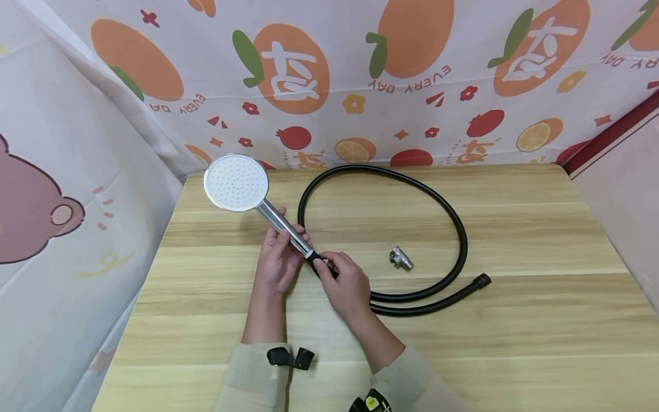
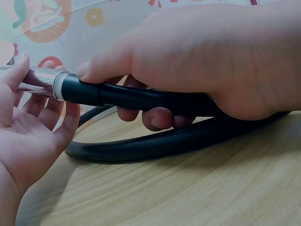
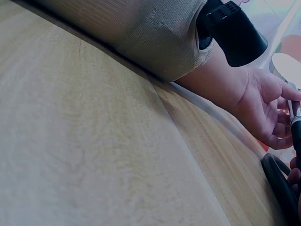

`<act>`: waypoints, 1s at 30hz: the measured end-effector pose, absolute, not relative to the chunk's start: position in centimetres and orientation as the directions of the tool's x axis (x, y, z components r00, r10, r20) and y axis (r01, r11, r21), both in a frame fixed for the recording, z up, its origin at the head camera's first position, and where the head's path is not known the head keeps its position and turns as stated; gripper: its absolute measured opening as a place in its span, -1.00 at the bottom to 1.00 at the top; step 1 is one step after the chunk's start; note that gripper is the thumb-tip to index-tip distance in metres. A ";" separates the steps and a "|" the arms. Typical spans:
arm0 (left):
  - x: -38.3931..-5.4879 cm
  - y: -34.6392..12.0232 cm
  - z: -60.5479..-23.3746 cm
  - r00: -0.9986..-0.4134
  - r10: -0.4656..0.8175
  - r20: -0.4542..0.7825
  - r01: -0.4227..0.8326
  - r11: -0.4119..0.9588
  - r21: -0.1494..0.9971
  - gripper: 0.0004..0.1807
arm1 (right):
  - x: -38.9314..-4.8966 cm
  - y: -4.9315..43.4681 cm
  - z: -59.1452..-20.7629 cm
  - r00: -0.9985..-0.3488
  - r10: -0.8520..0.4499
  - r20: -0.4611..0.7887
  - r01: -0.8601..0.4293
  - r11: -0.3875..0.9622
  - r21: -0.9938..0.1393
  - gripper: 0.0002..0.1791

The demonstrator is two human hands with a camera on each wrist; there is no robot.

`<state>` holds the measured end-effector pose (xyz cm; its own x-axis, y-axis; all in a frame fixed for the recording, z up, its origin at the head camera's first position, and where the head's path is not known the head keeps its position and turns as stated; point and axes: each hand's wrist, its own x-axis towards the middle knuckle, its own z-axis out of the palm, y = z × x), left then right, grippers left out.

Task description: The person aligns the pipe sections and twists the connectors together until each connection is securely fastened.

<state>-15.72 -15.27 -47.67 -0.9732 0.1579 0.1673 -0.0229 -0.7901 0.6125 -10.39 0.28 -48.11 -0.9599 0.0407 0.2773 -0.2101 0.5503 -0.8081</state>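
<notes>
Hose (image 1: 462, 232) partly behind right hand (image 1: 348, 286)

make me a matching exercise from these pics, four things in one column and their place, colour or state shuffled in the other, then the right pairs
1 shower head
2 hose
3 small metal fitting
4 right grip

A lying on the table, inside a loop
B round and white-faced, with a silver handle
C holding an end next to the handle
D black, curving in a loop

Pairs: 1-B, 2-D, 3-A, 4-C
</notes>
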 end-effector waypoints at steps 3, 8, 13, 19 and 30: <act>-15.7 -15.2 -47.7 -0.973 0.157 0.171 -0.024 -0.800 0.599 -0.53 | -10.4 0.2 -48.2 -0.962 0.035 0.270 -0.205 0.559 -0.803 -0.70; -15.7 -15.3 -47.8 -0.970 0.159 0.186 -0.018 -0.805 0.593 -0.50 | -10.4 0.1 -48.3 -0.961 0.034 0.274 -0.205 0.574 -0.793 -0.65; -15.6 -15.3 -47.8 -0.968 0.163 0.193 -0.018 -0.808 0.589 -0.52 | -10.4 0.1 -48.4 -0.957 0.050 0.286 -0.208 0.570 -0.795 -0.66; -15.6 -15.2 -47.7 -0.970 0.159 0.184 -0.020 -0.806 0.592 -0.54 | -10.3 0.3 -48.1 -0.958 0.036 0.286 -0.216 0.568 -0.794 -0.70; -15.5 -15.3 -47.7 -0.968 0.172 0.184 -0.029 -0.802 0.597 -0.55 | -10.3 0.3 -47.9 -0.963 0.030 0.269 -0.206 0.562 -0.801 -0.66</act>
